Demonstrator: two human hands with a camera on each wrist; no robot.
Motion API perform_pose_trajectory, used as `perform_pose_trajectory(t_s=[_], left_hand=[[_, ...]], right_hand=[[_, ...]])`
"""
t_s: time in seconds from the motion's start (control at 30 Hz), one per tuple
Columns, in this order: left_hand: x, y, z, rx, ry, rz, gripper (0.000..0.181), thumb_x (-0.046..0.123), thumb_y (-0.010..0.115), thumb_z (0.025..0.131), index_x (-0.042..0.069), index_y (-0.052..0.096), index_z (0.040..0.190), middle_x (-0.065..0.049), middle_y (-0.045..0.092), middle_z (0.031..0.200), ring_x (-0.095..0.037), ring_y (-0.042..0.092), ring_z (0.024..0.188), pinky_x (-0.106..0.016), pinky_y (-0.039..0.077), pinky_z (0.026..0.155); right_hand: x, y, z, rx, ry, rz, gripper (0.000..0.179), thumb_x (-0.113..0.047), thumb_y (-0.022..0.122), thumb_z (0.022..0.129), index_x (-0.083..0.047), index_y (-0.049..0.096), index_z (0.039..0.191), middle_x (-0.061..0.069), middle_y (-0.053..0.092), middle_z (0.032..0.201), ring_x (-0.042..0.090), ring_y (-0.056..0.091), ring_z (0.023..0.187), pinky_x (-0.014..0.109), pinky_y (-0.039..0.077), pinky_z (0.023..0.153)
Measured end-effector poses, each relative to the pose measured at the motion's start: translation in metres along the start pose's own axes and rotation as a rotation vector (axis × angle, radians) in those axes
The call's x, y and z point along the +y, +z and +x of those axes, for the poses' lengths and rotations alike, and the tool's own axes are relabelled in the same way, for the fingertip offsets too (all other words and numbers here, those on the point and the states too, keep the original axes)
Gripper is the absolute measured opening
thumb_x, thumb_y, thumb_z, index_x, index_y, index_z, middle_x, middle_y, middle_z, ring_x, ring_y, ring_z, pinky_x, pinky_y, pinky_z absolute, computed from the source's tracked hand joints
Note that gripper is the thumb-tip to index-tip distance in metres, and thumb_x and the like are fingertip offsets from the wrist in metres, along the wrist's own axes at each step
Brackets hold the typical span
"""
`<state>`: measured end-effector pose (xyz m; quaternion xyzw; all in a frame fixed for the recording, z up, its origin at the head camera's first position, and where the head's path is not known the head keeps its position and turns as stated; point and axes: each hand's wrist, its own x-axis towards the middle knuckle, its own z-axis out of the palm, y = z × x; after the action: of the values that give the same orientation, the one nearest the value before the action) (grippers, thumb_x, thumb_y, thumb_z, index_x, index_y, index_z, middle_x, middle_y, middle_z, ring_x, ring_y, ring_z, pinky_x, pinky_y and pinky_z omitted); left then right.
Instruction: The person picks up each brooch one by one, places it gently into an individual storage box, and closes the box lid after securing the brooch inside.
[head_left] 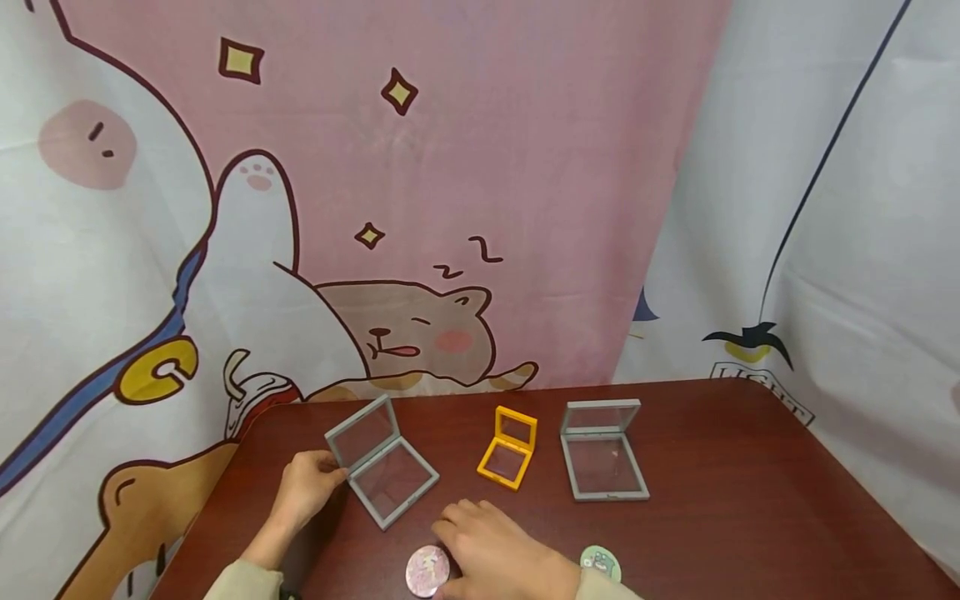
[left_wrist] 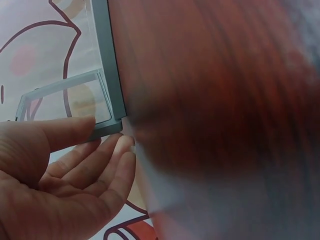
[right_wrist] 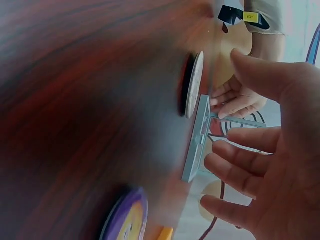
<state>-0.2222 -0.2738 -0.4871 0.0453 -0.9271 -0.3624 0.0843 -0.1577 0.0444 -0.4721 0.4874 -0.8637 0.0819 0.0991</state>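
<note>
Pinched in the left hand (head_left: 306, 490), the hinged, square, grey, clear-paned frame (head_left: 375, 457) near the reddish-brown wood-grained table's (head_left: 750, 483) far-left corner is presumably steadied, while the relaxed right hand (head_left: 498, 550) holds nothing.

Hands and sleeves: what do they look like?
Left hand and right hand are both bare; no gloves show. Left sleeve and right sleeve are pale cream. By the left cuff sits a black band with a yellow label, lettering too small to read.

Left grip (left_wrist: 70, 187) on gray frame (left_wrist: 111, 65)
</note>
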Motion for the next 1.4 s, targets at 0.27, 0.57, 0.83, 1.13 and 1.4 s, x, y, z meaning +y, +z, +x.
perform_pose_trajectory(t_s=[0.27,0.57,0.83,1.13,1.4], left_hand=[[-0.005,0.002,0.002,-0.011,-0.001,-0.013,0.005,0.004,0.081,0.085,0.001,0.079,0.088,-0.009,0.077,0.083,-0.018,0.064,0.074,-0.036,0.048,0.067],[-0.003,0.001,-0.001,-0.017,0.007,-0.012,0.003,0.003,0.080,0.085,0.001,0.078,0.087,-0.006,0.075,0.078,-0.016,0.061,0.070,-0.035,0.047,0.065],[-0.001,-0.001,-0.002,-0.028,0.020,0.002,0.005,0.005,0.079,0.087,0.001,0.077,0.085,-0.006,0.075,0.079,-0.018,0.062,0.073,-0.037,0.048,0.067],[0.000,-0.004,-0.003,-0.055,0.021,-0.014,0.005,0.004,0.078,0.088,-0.001,0.077,0.086,-0.005,0.074,0.078,-0.015,0.063,0.071,-0.035,0.049,0.067],[0.000,-0.005,-0.005,-0.074,0.011,-0.009,0.005,0.000,0.077,0.089,0.002,0.076,0.084,-0.004,0.072,0.074,-0.014,0.062,0.069,-0.035,0.049,0.066]], right_hand=[[-0.010,0.015,0.014,-0.013,0.011,-0.079,0.046,-0.059,0.086,0.075,-0.022,0.072,0.098,-0.014,0.057,0.093,0.004,0.054,0.090,0.022,0.044,0.074],[-0.014,0.026,0.017,-0.029,-0.033,-0.163,0.041,-0.057,0.088,0.074,-0.025,0.074,0.095,-0.015,0.057,0.088,0.003,0.053,0.084,0.019,0.038,0.066],[-0.014,0.025,0.019,-0.048,-0.044,-0.169,0.039,-0.059,0.085,0.076,-0.024,0.072,0.088,-0.015,0.053,0.084,0.002,0.051,0.081,0.018,0.034,0.063],[-0.012,0.020,0.021,-0.044,0.000,-0.124,0.041,-0.062,0.084,0.074,-0.025,0.068,0.083,-0.015,0.052,0.085,0.002,0.050,0.080,0.019,0.037,0.065],[0.000,0.004,0.029,0.003,0.057,-0.022,0.040,-0.054,0.086,0.071,-0.023,0.068,0.088,-0.013,0.055,0.089,0.003,0.053,0.084,0.021,0.044,0.070]])
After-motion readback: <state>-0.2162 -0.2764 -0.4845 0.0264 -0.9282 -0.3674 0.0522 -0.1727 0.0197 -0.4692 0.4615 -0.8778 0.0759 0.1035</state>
